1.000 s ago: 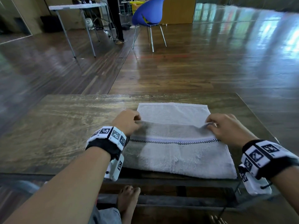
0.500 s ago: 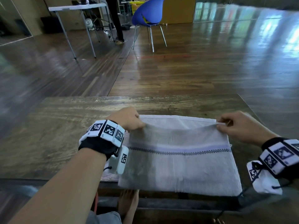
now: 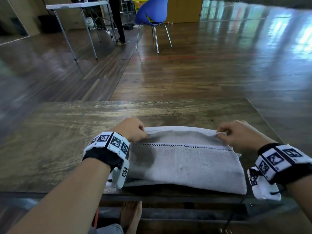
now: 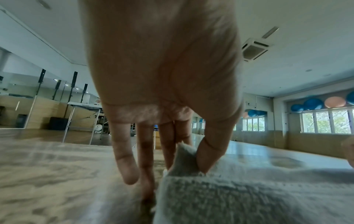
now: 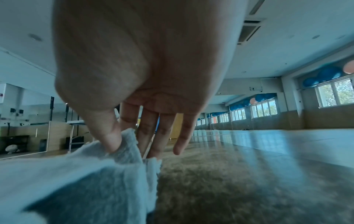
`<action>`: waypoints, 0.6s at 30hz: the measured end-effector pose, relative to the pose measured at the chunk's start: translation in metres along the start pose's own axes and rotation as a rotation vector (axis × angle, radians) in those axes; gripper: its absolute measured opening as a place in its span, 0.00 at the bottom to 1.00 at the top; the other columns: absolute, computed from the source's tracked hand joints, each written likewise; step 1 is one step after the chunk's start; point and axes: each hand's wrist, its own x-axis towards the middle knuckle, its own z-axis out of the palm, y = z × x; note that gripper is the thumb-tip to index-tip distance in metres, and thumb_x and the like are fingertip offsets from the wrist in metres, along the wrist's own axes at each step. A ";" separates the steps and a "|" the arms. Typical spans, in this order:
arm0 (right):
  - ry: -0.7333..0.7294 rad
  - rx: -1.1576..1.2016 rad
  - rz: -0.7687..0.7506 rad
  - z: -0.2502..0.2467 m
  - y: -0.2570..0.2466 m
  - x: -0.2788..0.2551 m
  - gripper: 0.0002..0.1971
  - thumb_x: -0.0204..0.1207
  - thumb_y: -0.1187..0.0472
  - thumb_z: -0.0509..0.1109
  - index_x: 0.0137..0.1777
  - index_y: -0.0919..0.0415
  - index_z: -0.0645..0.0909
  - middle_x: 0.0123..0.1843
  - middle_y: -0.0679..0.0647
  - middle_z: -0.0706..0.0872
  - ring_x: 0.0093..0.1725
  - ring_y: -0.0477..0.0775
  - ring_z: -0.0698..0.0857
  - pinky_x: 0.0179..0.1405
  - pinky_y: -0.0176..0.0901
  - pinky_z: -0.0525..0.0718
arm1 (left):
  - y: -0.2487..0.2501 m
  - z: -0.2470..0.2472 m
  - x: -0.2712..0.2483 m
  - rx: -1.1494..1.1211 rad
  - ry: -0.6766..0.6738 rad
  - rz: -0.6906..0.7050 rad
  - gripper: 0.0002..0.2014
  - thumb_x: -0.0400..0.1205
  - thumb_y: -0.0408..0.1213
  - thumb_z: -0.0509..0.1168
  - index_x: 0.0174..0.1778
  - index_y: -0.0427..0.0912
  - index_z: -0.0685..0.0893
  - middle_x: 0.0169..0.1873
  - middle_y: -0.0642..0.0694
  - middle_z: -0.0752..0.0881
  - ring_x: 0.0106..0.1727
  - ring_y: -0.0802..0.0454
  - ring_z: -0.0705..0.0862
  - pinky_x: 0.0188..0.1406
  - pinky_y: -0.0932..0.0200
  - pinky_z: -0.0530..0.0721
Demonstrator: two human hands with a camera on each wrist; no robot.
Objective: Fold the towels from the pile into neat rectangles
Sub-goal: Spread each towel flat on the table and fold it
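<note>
A pale grey towel [image 3: 189, 166] with a dark checked stripe lies folded at the near edge of the wooden table [image 3: 67, 132]. My left hand [image 3: 133, 129] pinches its far left corner between thumb and fingers, and the left wrist view shows that corner of the towel [image 4: 184, 160] standing up in the pinch of the left hand [image 4: 187, 159]. My right hand [image 3: 236, 134] pinches the far right corner, seen close in the right wrist view, where the thumb of the right hand [image 5: 122, 142] presses the towel [image 5: 126, 145] against the fingers. The top layer is folded over, its far edge nearly level with the layer below.
The table's far edge [image 3: 152, 103] runs across the middle of the head view, with bare wood to the left of the towel. Beyond it on the wooden floor stand a blue chair [image 3: 152, 16] and a white folding table [image 3: 76, 7]. My bare foot [image 3: 130, 215] shows under the table.
Both hands carried the towel's near edge up and away from me, laying the top layer over toward the far edge. The towel now lies as a shorter, thicker rectangle.
</note>
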 end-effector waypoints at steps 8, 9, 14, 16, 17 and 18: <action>0.248 0.151 0.082 0.007 0.005 0.005 0.08 0.79 0.53 0.73 0.39 0.46 0.88 0.37 0.44 0.89 0.40 0.46 0.87 0.35 0.36 0.79 | -0.006 0.006 0.009 -0.142 0.298 -0.113 0.16 0.75 0.33 0.67 0.19 0.43 0.77 0.22 0.46 0.84 0.27 0.48 0.83 0.24 0.59 0.76; 0.258 0.154 0.089 0.009 0.004 0.007 0.07 0.79 0.53 0.74 0.39 0.46 0.88 0.36 0.44 0.89 0.37 0.44 0.87 0.32 0.33 0.76 | -0.007 0.008 0.010 -0.135 0.328 -0.122 0.17 0.75 0.33 0.67 0.18 0.44 0.77 0.20 0.48 0.82 0.26 0.51 0.81 0.22 0.61 0.72; 0.197 0.126 0.104 0.019 0.004 0.018 0.07 0.79 0.56 0.74 0.39 0.49 0.88 0.40 0.50 0.89 0.45 0.53 0.87 0.42 0.39 0.81 | -0.008 0.015 0.017 -0.100 0.336 -0.129 0.16 0.79 0.38 0.71 0.24 0.50 0.83 0.27 0.51 0.87 0.30 0.59 0.83 0.22 0.66 0.69; 0.133 0.067 0.092 0.021 0.003 0.020 0.08 0.78 0.58 0.73 0.38 0.49 0.87 0.41 0.52 0.89 0.50 0.56 0.83 0.49 0.44 0.78 | -0.008 0.018 0.018 -0.077 0.300 -0.121 0.15 0.80 0.41 0.72 0.26 0.50 0.85 0.28 0.52 0.87 0.29 0.59 0.83 0.22 0.67 0.69; 0.122 0.056 0.092 0.021 0.002 0.020 0.09 0.78 0.59 0.73 0.37 0.49 0.87 0.41 0.52 0.89 0.50 0.55 0.83 0.49 0.45 0.77 | -0.008 0.019 0.019 -0.072 0.285 -0.113 0.13 0.80 0.42 0.73 0.28 0.50 0.86 0.29 0.51 0.88 0.30 0.58 0.83 0.22 0.66 0.70; 0.121 0.058 0.096 0.021 0.001 0.021 0.09 0.78 0.60 0.73 0.36 0.49 0.86 0.40 0.51 0.89 0.48 0.55 0.84 0.47 0.45 0.77 | -0.008 0.019 0.020 -0.075 0.274 -0.104 0.12 0.80 0.41 0.73 0.29 0.49 0.86 0.29 0.51 0.88 0.30 0.58 0.84 0.23 0.66 0.70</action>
